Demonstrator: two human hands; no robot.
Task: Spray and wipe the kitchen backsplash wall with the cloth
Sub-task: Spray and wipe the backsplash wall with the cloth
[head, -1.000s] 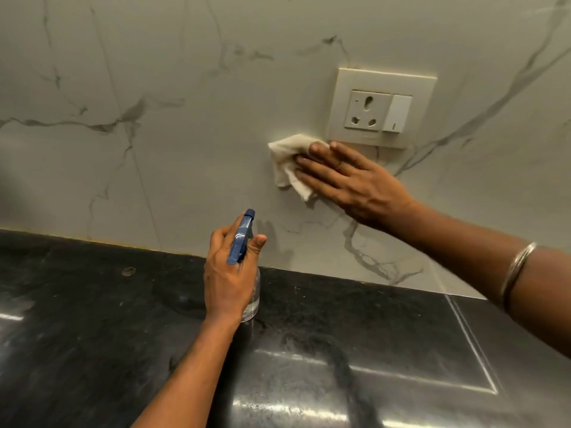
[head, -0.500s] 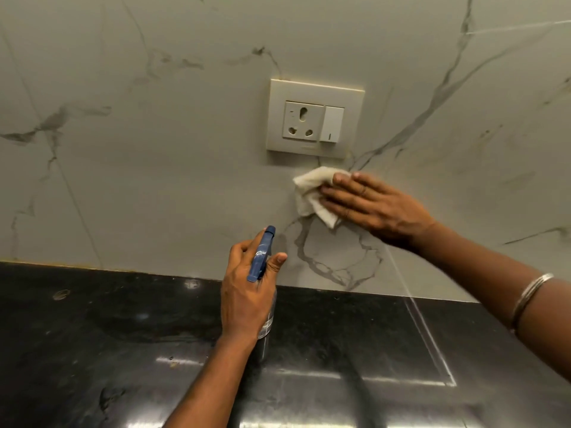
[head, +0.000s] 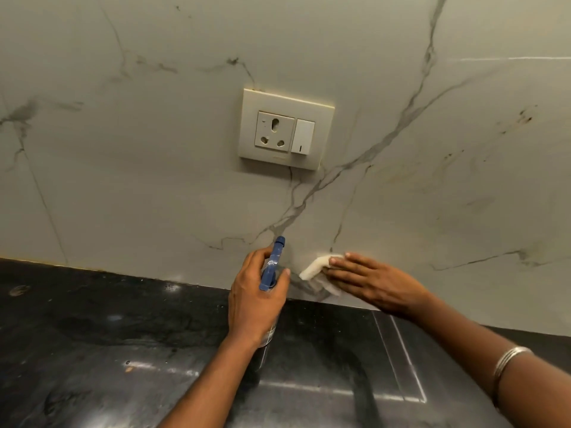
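Observation:
The backsplash wall [head: 154,180] is pale marble-look tile with grey veins. My right hand [head: 374,282] lies flat with straight fingers, pressing a small white cloth [head: 312,268] against the wall just above the counter edge. Most of the cloth is hidden under my fingers. My left hand [head: 256,299] grips a clear spray bottle with a blue trigger head [head: 273,264], held upright over the counter, just left of the cloth, nozzle toward the wall.
A cream socket and switch plate [head: 285,129] sits on the wall above my hands. Dark brown specks [head: 525,117] mark the wall at upper right. The black polished countertop [head: 108,350] runs along the bottom, with an inset rectangular panel [head: 401,359] at right.
My right hand slid the cloth down the wall from just under the socket to near the counter edge. The left hand with the bottle stayed over the counter.

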